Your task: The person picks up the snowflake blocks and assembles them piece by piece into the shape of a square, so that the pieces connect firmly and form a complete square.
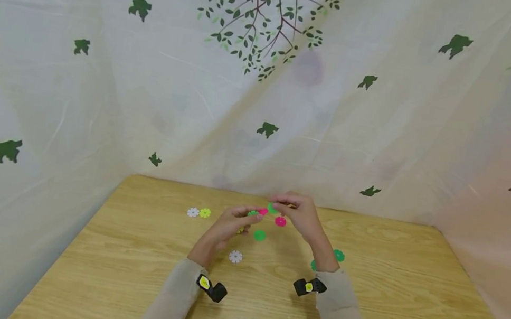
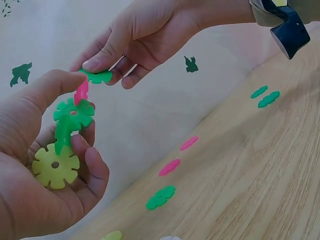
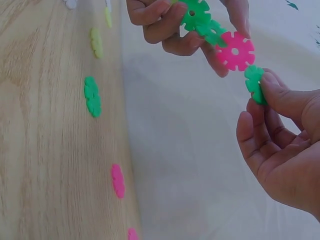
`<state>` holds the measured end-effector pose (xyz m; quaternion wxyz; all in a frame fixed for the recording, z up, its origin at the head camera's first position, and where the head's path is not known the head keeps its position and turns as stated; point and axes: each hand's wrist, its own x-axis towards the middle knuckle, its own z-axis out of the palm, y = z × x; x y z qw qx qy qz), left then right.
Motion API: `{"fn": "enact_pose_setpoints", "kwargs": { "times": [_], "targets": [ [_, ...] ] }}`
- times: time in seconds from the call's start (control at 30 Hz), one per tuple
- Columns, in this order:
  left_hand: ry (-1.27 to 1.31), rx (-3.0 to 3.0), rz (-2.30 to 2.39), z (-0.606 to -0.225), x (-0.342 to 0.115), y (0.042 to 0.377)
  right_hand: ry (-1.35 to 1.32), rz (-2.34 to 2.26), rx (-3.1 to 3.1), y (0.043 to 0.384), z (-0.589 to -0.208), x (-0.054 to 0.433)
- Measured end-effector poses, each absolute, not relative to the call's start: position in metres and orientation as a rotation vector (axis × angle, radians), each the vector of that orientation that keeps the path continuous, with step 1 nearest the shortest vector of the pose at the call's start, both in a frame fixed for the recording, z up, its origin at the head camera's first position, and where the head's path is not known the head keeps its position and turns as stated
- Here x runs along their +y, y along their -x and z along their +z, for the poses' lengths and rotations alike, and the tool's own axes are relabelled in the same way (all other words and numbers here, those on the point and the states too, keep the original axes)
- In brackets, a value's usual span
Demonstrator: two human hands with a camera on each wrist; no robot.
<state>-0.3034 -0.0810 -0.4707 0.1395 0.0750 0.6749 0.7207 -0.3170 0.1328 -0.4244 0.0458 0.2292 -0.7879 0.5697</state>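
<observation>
Slotted plastic discs, joined edge to edge in a short chain, are gripped by my left hand [image 1: 228,224] above the table. In the left wrist view, the chain runs from a yellow disc [image 2: 56,170] by the palm through green discs [image 2: 75,114] to a pink disc [image 2: 81,91]. My right hand [image 1: 302,217] pinches one green disc [image 3: 254,87] between thumb and fingers. That disc meets the rim of the pink disc [image 3: 235,51]; whether their slots interlock, I cannot tell. Left fingers partly cover the chain's yellow end in the right wrist view.
Loose discs lie about the wooden table [image 1: 127,271]: a white disc [image 1: 193,212] beside a yellow disc [image 1: 205,213], another white disc [image 1: 235,256], a green disc [image 1: 259,235] and a pink disc [image 1: 280,221]. Near the right forearm is another green disc [image 1: 339,255]. A printed curtain [image 1: 193,120] hangs behind.
</observation>
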Motion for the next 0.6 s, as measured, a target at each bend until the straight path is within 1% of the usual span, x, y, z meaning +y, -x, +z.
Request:
{"fn": "enact_pose_setpoints", "kwargs": {
  "times": [0.27, 0.6],
  "targets": [
    [-0.244, 1.918, 2.108, -0.472, -0.079, 0.304, -0.677, 1.684, -2.425, 0.316, -0.422, 0.126],
    [-0.232, 1.848, 2.227, -0.471, -0.073, 0.301, -0.56, 1.823, -2.293, 0.315, -0.428, 0.122]
  ]
}}
